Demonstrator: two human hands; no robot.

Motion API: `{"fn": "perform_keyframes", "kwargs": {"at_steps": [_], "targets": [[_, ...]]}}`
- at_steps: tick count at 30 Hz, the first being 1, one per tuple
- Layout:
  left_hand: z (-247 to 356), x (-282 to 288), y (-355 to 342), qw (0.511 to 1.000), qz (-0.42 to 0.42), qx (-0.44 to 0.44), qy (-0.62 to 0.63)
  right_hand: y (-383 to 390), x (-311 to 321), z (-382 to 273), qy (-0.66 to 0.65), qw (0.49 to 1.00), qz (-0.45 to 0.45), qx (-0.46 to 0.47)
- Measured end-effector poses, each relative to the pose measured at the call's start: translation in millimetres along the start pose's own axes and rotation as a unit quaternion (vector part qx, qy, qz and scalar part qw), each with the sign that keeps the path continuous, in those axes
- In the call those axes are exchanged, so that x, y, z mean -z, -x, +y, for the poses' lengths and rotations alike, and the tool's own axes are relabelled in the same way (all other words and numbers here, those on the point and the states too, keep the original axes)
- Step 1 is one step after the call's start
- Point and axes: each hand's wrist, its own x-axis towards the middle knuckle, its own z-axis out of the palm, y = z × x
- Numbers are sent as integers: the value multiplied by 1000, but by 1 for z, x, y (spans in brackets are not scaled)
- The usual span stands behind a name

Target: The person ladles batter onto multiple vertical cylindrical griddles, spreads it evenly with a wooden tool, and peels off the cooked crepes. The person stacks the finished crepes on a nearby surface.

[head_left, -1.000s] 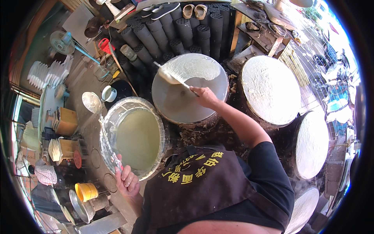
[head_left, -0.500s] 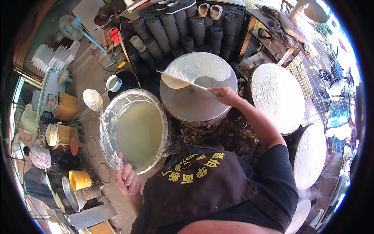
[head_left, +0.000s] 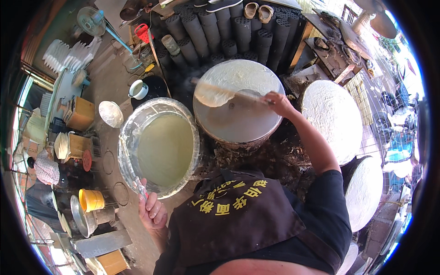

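My right hand (head_left: pixel 278 104) is closed on the end of a long, flat spreader (head_left: pixel 224 90), blurred by motion. It lies across the round metal griddle (head_left: pixel 233 123) in front of me. White batter (head_left: pixel 247 71) coats the griddle's far part, while its near part is bare grey metal. At the lower left, my left hand (head_left: pixel 153 213) grips a ladle by its handle. The whitish ladle bowl (head_left: pixel 111 114) sits beyond the left rim of a large basin (head_left: pixel 195 158). Pale, thin batter (head_left: pixel 166 146) fills much of that basin.
On the right stand more round griddles covered in white, one farther (head_left: pixel 332 121) and one nearer (head_left: pixel 364 192). Stacked black coal briquettes (head_left: pixel 211 30) line the far side. A white enamel mug (head_left: pixel 137 89) stands behind the basin. At the left, a person (head_left: pixel 46 167) is near a yellow bucket (head_left: pixel 91 200).
My right hand has moved a little right and away from me with the spreader, which is now blurred. My left hand keeps the ladle in nearly the same place. The view has shifted slightly.
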Motion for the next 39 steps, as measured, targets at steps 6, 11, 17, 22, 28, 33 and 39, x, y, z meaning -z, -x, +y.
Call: {"fn": "perform_keyframes", "kwargs": {"at_steps": [6, 11, 17, 22, 28, 33, 39], "targets": [[-6, -12, 6, 1000, 7, 0, 2, -33, -20, -6, 33, 999, -1, -20], [-10, -8, 22, 999, 24, -41, -9, -1, 27, -13, -38, 995, -91, 11], [-16, -15, 19, 998, 31, -49, 4, -42, -5, -3, 35, 999, 23, 12], [-22, -15, 25, 998, 40, -47, 1, -20, 21, -7, -2, 989, -124, 75], [-25, -17, 16, 998, 30, -43, 20, -38, 25, 6, 60, 998, -15, 11], [-31, -27, 14, 999, 32, -32, 29, -35, 2, 5, 22, 991, -110, 72], [-41, -29, 20, 998, 40, -45, 27, -25, 52, 14, 26, 993, -98, 52]]}}
